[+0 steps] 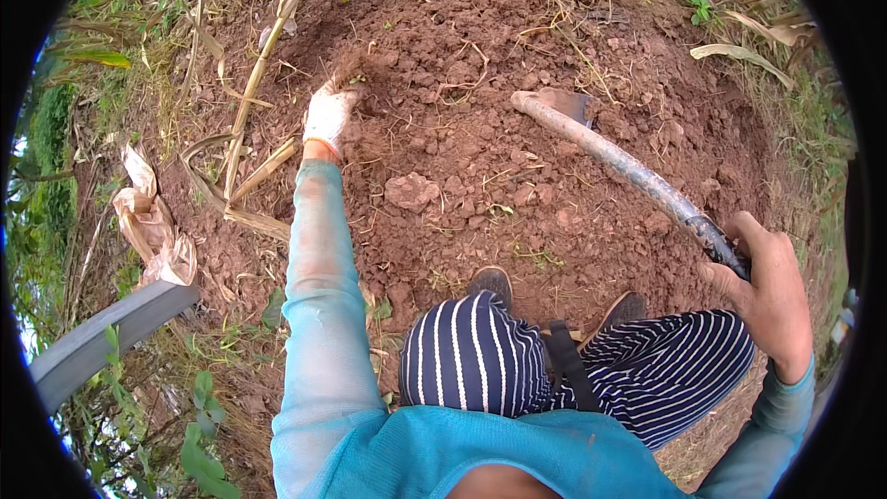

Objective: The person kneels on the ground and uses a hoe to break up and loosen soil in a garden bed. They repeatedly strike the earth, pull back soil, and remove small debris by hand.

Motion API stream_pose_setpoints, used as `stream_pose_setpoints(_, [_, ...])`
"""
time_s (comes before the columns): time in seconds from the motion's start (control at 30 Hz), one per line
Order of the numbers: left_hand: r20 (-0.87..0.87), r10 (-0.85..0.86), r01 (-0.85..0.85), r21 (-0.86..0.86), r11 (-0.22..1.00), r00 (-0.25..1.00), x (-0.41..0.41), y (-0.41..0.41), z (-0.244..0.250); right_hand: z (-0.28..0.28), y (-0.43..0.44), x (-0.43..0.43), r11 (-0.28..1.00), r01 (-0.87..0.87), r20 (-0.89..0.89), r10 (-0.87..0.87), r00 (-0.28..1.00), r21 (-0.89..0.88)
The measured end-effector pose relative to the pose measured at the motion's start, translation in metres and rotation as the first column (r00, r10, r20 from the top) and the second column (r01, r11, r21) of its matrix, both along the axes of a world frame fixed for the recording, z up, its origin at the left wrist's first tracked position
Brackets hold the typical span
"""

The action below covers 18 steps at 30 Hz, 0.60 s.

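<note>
My left hand (327, 118), in a white knit glove with an orange cuff edge, reaches out over the loose reddish-brown soil (443, 145). Its fingers are closed on a fuzzy brown clump of weed roots (355, 64); blur hides the clump's exact outline. Bare, my right hand (773, 284) grips the near end of a hoe handle (634, 170) at the right. The hoe's metal blade (572, 105) rests partly sunk in the soil at the far end. A large clod (411, 192) lies in front of my shoes.
Dry, bent maize stalks (244, 107) stand just left of my left arm. Farther left are a crumpled plastic bag (154, 218) and a grey post (114, 339). Green weeds (204, 457) grow at the lower left; dry leaves (745, 59) lie at the upper right.
</note>
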<state>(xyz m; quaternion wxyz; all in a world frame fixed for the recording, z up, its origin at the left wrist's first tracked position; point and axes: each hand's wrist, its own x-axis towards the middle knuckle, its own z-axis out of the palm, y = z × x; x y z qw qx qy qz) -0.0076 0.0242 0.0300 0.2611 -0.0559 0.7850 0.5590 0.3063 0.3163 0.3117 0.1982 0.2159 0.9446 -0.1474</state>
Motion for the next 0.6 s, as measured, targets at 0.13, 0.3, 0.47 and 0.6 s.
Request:
stream_pose_setpoints(0.13, [-0.169,-0.065,0.083,0.104,0.991,0.983,0.024,0.027,0.014,0.001,-0.001,0.000,0.994,0.104,0.058,-0.102,0.993,-0.029])
stream_pose_setpoints(0.3, [-0.238,-0.192,0.233,0.157,0.960,0.952,0.036,0.078,-0.006,-0.001,0.003,0.002,0.996,-0.084,-0.035,0.086,0.996,0.035])
stream_pose_setpoints(0.47, [-0.335,-0.695,0.415,-0.610,0.675,0.636,0.083,0.148,-0.014,0.004,-0.003,-0.007,0.991,0.113,0.075,-0.108,0.991,-0.070])
stream_pose_setpoints(0.6, [-0.205,-0.730,0.473,-0.642,0.603,0.652,0.090,0.167,-0.006,0.004,-0.005,-0.003,0.996,0.068,0.016,-0.068,0.998,-0.052])
